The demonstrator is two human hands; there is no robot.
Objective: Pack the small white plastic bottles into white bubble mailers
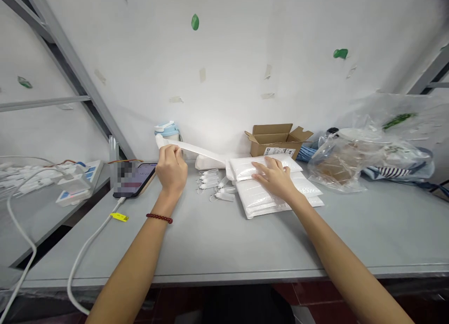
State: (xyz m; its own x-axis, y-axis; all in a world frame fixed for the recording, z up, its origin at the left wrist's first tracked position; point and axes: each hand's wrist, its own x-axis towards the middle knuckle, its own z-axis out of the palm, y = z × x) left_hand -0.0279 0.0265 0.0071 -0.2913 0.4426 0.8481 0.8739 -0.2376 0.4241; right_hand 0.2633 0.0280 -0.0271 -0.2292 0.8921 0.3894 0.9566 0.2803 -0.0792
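Note:
My left hand (171,169) is closed in a pinch on a long white strip (203,152), raised above the table. The strip stretches rightward to the left end of a white padded mailer (242,168). My right hand (275,178) lies on that mailer with its fingers spread, pressing from above. Beneath it is a stack of more white padded mailers (256,203). Just left of the stack lie several small clear-and-white pieces with thin loops (209,179). A white object (206,162), partly hidden by the strip, lies behind them.
An open cardboard box (271,143) and a blue-lidded cup (167,129) stand by the wall. To the left lies a phone (135,181) with a white cable (89,242). A clear plastic bag (336,167) fills the right rear. White wired parts (31,179) cover the adjoining left table.

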